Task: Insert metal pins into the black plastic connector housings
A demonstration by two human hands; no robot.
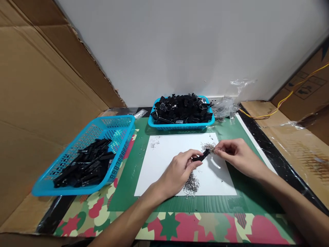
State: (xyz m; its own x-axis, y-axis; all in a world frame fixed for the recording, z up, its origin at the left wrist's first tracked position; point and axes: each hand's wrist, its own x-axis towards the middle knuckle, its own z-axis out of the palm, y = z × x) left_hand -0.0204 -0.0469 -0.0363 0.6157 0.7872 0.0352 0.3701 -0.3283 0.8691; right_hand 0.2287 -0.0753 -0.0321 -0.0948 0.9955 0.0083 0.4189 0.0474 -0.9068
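My left hand (pixel 180 168) is closed around a small black plastic part (pixel 203 156), holding it over a white paper sheet (pixel 164 161). My right hand (pixel 235 154) pinches its fingertips together at the part's far end, beside a small heap of tiny metal springs (pixel 208 147); what it pinches is too small to name. A second heap of metal springs (pixel 191 185) lies on the sheet just below my left hand. A few stray springs (pixel 155 143) sit at the sheet's upper left.
A blue basket (pixel 164 126) heaped with black parts stands at the back. A larger blue basket (pixel 64 190) at the left, tilted, holds several black parts. Crumpled clear plastic bags (pixel 224 106) lie at the back right. Cardboard walls flank both sides. A green mat (pixel 128 185) covers the table.
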